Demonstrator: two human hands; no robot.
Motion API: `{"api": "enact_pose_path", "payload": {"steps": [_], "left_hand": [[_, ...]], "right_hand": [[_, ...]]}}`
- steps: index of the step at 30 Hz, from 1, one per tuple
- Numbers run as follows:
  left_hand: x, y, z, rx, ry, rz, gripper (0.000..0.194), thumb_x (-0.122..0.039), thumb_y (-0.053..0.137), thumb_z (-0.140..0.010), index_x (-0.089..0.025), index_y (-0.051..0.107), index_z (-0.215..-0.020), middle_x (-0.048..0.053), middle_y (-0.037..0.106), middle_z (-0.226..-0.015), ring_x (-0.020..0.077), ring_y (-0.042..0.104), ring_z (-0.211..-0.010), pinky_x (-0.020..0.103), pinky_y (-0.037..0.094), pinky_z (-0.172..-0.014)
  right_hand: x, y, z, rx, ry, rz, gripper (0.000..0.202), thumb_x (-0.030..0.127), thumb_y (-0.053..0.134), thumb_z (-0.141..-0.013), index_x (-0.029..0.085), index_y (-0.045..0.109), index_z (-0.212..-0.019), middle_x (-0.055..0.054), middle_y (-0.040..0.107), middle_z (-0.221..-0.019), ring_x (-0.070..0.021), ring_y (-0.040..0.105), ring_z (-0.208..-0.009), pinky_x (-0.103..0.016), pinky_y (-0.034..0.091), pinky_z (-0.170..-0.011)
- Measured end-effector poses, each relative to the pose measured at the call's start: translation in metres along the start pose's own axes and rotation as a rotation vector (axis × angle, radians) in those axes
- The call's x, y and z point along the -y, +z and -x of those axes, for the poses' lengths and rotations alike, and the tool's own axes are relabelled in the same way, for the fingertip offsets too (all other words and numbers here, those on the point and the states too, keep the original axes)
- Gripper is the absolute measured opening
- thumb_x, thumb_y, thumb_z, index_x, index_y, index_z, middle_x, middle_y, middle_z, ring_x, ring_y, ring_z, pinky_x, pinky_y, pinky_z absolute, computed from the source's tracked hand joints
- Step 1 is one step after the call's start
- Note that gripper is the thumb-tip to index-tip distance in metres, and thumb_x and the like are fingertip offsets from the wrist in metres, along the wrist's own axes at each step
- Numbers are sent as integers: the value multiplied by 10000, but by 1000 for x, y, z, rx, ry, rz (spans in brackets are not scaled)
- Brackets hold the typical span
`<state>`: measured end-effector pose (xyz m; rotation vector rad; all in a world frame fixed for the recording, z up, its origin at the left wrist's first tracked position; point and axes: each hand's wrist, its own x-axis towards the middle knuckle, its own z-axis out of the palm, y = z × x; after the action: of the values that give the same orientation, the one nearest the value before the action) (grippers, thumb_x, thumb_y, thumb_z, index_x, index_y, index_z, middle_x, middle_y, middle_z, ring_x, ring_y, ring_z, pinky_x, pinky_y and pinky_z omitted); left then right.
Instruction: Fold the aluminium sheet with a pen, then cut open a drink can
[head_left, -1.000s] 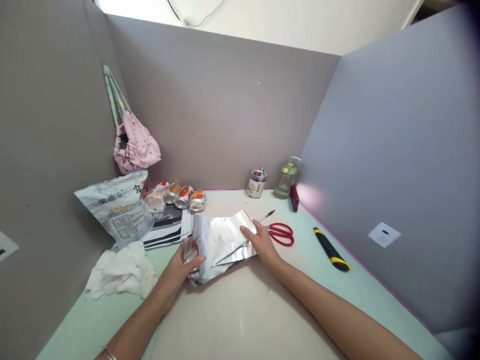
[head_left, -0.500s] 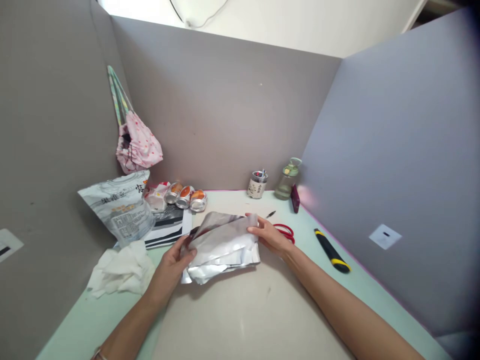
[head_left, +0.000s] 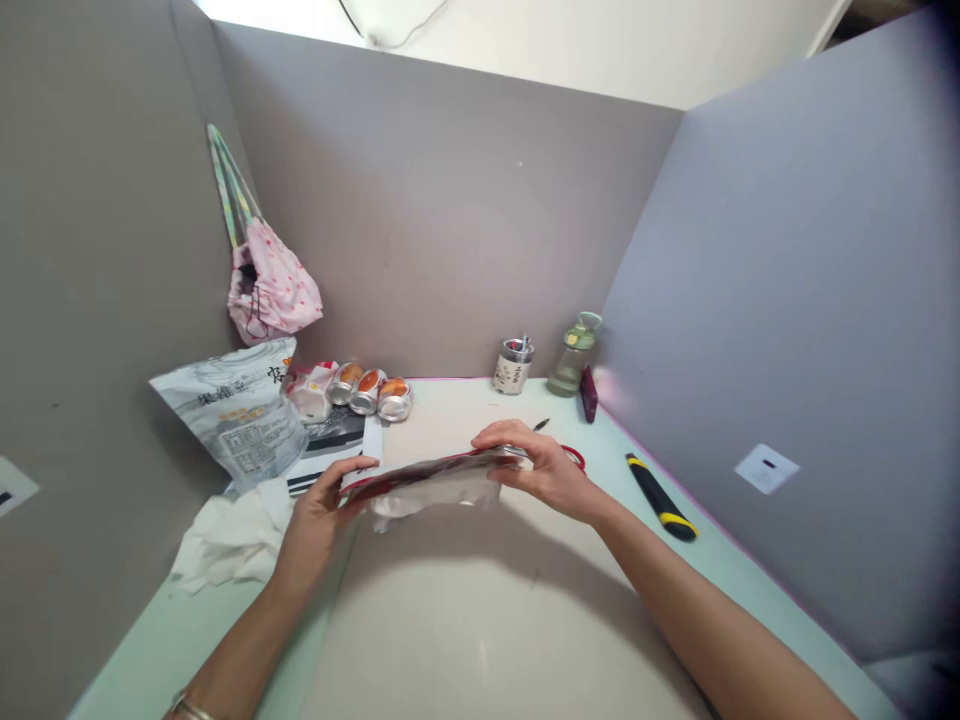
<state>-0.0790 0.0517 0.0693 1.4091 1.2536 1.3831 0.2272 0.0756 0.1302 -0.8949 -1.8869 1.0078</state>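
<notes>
A silver foil bag (head_left: 435, 487) is held above the table, tilted so that it shows nearly edge-on. Along its far edge runs some red; loose foil hangs from its near side. My left hand (head_left: 319, 508) grips its left end between thumb and fingers. At the other end my right hand (head_left: 536, 470) pinches it, fingers on top and thumb below. Whether it is one bag or a few stacked together I cannot tell. Partly hidden behind my right hand are scissors with red handles (head_left: 574, 456).
On the left stand a large white printed bag (head_left: 244, 420), crumpled white cloth or tissue (head_left: 232, 540) and several cans (head_left: 366, 392). At the back are a pen cup (head_left: 513, 367) and a green bottle (head_left: 571, 360). A black-and-yellow tool (head_left: 661, 500) lies right. Grey partitions (head_left: 450, 220) enclose the table.
The foil bag has been tipped from showing its broad silver face to nearly edge-on, and a red edge now shows. My right hand has shifted its hold over the top; both hands keep holding.
</notes>
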Motion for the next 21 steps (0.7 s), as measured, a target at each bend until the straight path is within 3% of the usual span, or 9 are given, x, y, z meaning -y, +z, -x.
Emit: {"api": "enact_pose_path", "payload": {"steps": [5,9,15,18,21], "left_hand": [[19,9,-2,27,-72,-27,797,-395,812,-636,-231,524,-1360,94,652,-1309,332,599,-1205,421,447,-1030],[34,12,-3,45,-136,-60,806,-397,816,-632,-207,524,-1359,111,661,-1305,344,621,-1169,439,479,-992],[36,11,-1,97,-137,-101,728,-496,753,-721,-189,532,-1343,112,690,-1248,332,655,-1099,423,512,-932],[38,11,-2,103,-115,-146,679,-516,737,-736,-190,553,-1303,103,693,-1211,327,648,-1091,425,500,-939],[42,10,-3,107,-97,-211,513,-456,743,-778,-190,604,-1195,79,691,-1149,299,650,-1041,454,502,-927]], "right_hand": [[-18,-4,0,92,18,154,592,281,764,-816,304,555,-1370,-73,594,-1378,-264,555,-1256,-454,440,-1077],[-35,-6,-1,52,51,197,621,309,774,-798,307,548,-1376,-67,551,-1427,-274,524,-1279,-463,413,-1100],[-42,-5,-5,-20,108,210,466,318,713,-845,251,601,-1292,-60,671,-1140,-209,628,-922,-360,530,-836],[-45,-3,-7,-31,117,207,285,312,693,-847,212,688,-1114,-55,697,-1038,-199,632,-854,-321,520,-762],[-50,-2,-9,-71,115,216,148,301,643,-865,185,709,-929,-64,711,-952,-218,644,-881,-323,505,-780]]}}
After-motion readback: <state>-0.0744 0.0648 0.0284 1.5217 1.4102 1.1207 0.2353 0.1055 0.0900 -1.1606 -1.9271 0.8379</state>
